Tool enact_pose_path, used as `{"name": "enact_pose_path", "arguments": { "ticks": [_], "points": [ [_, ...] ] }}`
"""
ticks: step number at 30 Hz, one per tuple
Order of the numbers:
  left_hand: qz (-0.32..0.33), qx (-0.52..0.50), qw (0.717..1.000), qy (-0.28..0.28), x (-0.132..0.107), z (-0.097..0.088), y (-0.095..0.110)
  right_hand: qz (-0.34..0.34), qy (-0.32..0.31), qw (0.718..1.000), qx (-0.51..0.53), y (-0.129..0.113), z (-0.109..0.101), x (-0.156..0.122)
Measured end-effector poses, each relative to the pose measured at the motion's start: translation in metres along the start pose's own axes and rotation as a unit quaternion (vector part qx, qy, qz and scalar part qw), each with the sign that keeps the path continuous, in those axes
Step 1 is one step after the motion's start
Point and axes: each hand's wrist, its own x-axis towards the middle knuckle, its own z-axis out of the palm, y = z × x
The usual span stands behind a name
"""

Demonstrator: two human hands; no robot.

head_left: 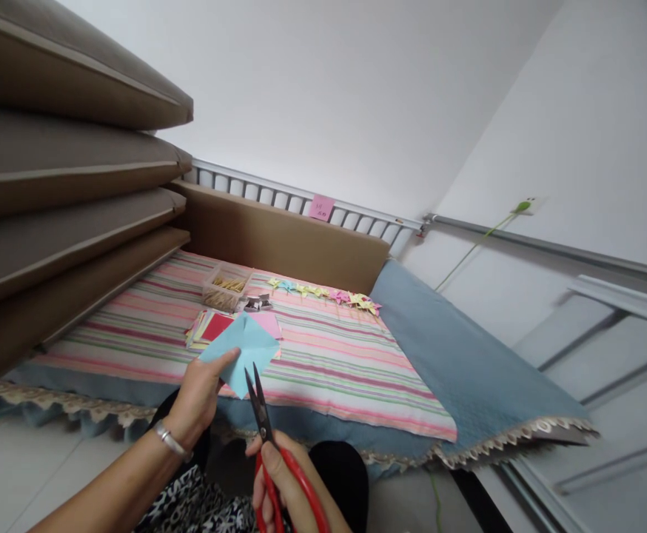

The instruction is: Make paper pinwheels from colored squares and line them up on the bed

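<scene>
A square of light blue paper (244, 344), with faint crease lines, is pinched by my left hand (204, 392), thumb on top. My right hand (287, 477) grips red-handled scissors (260, 414) whose dark blades are slightly apart, tips close to the paper's lower corner; I cannot tell whether they touch it. Beyond the blue sheet lie a stack of coloured papers (213, 328), red on top, and a pink sheet (269, 324). Further back sits a clear plastic box (226, 285) with thin wooden sticks, beside small dark-and-silver items (257, 302) too small to name.
Several yellow, blue and pink paper pinwheels (329, 295) lie in a row on the striped cloth (346, 363). A cardboard-brown board (284, 237) stands behind. Large cushioned panels (73, 163) rise at left. A blue cover (451, 355) with lace edging spreads right.
</scene>
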Motion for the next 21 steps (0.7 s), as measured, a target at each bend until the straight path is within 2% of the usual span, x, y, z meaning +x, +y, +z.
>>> {"name": "enact_pose_path", "arguments": {
  "ticks": [5,12,21],
  "points": [
    [-0.007,-0.027,1.000,0.005,-0.003,0.001,0.000,0.006,0.008,1.000,-0.027,0.002,-0.003,0.002],
    [-0.023,-0.027,0.999,-0.004,-0.007,0.002,-0.009,-0.029,0.044,0.995,-0.090,0.003,-0.002,0.007],
    [-0.033,-0.058,0.998,0.007,-0.013,0.009,-0.009,-0.022,0.078,0.990,-0.117,0.019,-0.008,0.017]
  ]
}}
